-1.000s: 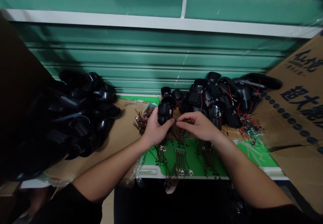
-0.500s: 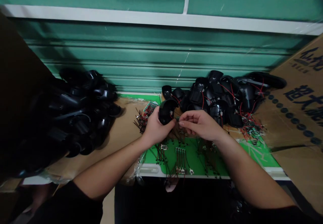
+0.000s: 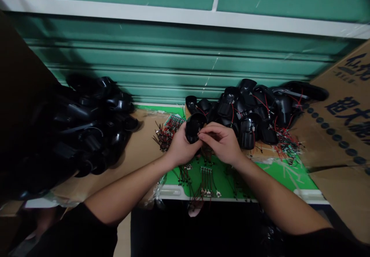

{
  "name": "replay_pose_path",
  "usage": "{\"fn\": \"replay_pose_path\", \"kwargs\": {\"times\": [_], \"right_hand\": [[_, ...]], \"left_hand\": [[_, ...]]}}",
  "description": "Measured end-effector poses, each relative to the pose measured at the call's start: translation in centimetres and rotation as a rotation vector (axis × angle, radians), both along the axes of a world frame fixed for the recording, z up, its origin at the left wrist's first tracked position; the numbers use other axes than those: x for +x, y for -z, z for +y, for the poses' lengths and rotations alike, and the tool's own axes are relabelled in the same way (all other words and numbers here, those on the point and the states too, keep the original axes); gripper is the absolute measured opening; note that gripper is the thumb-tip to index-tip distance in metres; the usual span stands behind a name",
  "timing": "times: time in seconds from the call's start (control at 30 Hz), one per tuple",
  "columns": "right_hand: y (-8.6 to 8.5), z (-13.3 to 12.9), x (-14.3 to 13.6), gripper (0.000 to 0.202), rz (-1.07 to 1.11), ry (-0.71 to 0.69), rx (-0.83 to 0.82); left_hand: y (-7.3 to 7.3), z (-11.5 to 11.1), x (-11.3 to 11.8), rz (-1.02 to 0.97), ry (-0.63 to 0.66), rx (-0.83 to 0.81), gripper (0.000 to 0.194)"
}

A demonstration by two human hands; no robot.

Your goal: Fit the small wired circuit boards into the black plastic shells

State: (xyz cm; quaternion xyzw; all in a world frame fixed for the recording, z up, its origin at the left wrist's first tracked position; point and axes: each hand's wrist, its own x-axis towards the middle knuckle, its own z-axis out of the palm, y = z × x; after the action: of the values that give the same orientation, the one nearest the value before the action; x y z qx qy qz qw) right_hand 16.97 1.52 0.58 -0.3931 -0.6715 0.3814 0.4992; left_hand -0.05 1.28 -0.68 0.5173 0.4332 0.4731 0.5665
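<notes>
Two bare forearms reached over a cluttered worktop [image 3: 138, 149] before a green ribbed shutter. The left hand [image 3: 180, 149] was curled around a rounded black plastic housing [image 3: 193, 127], gripping it just above the green mat [image 3: 277, 174]. The right hand [image 3: 221, 141] was pinched shut against the housing's opening, fingertips on something too small to make out, probably a wire lead. Doing this well likely meant bracing the housing steady and feeding gently. A heap of similar black housings with red wires [image 3: 254, 108] lay far right, another dark pile of shells [image 3: 86, 122] at left.
</notes>
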Motion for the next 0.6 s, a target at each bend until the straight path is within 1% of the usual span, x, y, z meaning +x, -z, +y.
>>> {"fn": "replay_pose_path", "kwargs": {"times": [0.1,0.23,0.47,0.6], "right_hand": [[0.17,-0.14,-0.32,0.011,-0.047,0.043,0.078],[0.34,-0.2,-0.4,0.013,-0.081,0.053,0.066],[0.44,-0.33,-0.63,0.01,-0.084,0.074,0.11],[0.48,-0.29,-0.6,0.009,-0.117,0.08,0.159]], "left_hand": [[-0.22,-0.18,0.18,-0.038,0.017,-0.055,0.051],[-0.2,-0.28,0.25,-0.073,0.042,-0.093,0.05],[0.25,-0.35,0.25,-0.082,0.05,-0.085,0.049],[0.18,-0.39,0.27,-0.095,0.061,-0.074,0.052]]}}
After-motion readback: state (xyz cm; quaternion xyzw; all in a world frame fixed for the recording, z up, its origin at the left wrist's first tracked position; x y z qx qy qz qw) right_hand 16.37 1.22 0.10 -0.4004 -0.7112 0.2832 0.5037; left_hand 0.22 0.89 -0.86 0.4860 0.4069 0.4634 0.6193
